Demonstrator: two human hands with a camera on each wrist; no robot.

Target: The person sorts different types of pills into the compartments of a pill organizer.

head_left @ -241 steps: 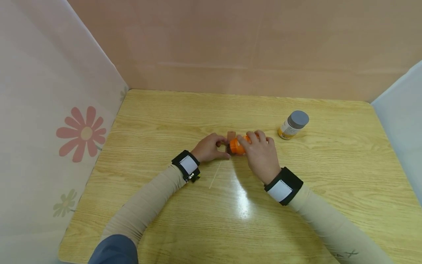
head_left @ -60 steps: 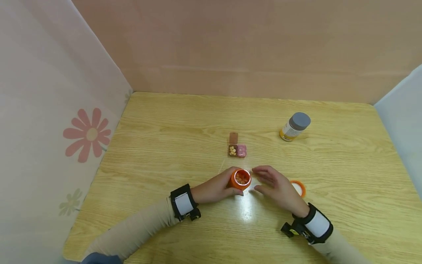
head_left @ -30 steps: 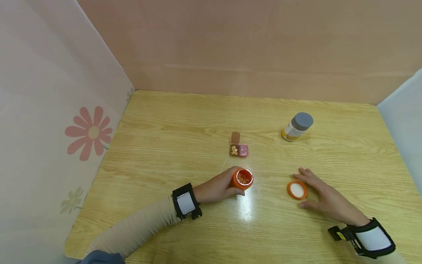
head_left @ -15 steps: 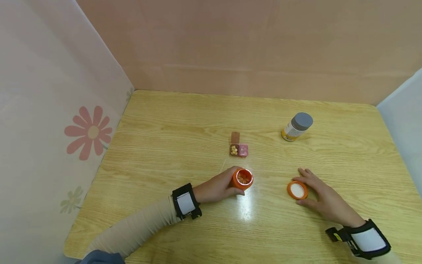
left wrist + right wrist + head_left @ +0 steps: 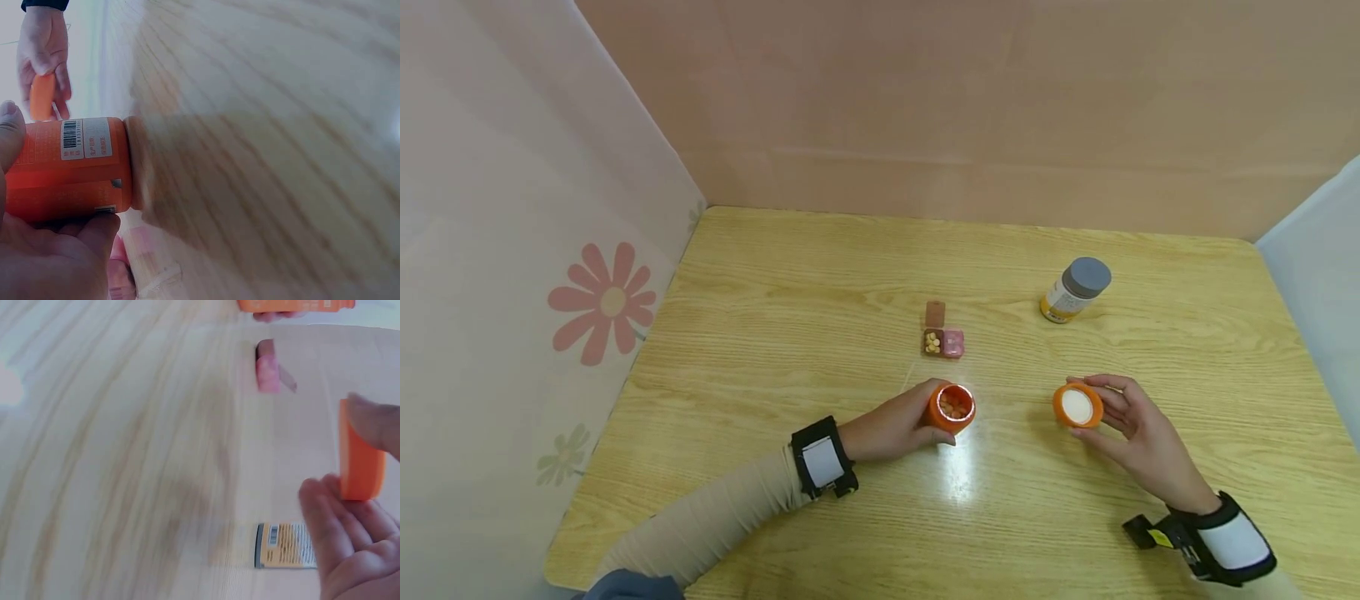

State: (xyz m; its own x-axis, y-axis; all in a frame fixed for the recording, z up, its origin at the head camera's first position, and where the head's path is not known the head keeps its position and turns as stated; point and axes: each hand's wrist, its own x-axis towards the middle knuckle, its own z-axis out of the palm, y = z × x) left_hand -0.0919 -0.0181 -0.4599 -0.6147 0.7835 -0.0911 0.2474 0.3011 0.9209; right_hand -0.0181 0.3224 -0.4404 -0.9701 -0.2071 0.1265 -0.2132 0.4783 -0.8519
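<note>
My left hand grips an orange pill bottle that stands upright on the table, its mouth uncapped and several tablets visible inside. To the right, my right hand pinches the orange bottle cap between thumb and fingers, its white inner side facing up; the cap is raised off the table. Beyond the bottle lies a small two-compartment pill box. Its left compartment is open and holds several pale tablets, with the brown lid folded back; the pink right lid is closed.
A white and yellow bottle with a grey cap stands at the back right of the wooden table. A pinkish-brown backdrop rises behind, and a flowered white sheet borders the left side.
The pouring over the pill box has stopped and the bottle now stands nearer. My right hand moved right to the cap on the table, took hold of it and lifted it.
</note>
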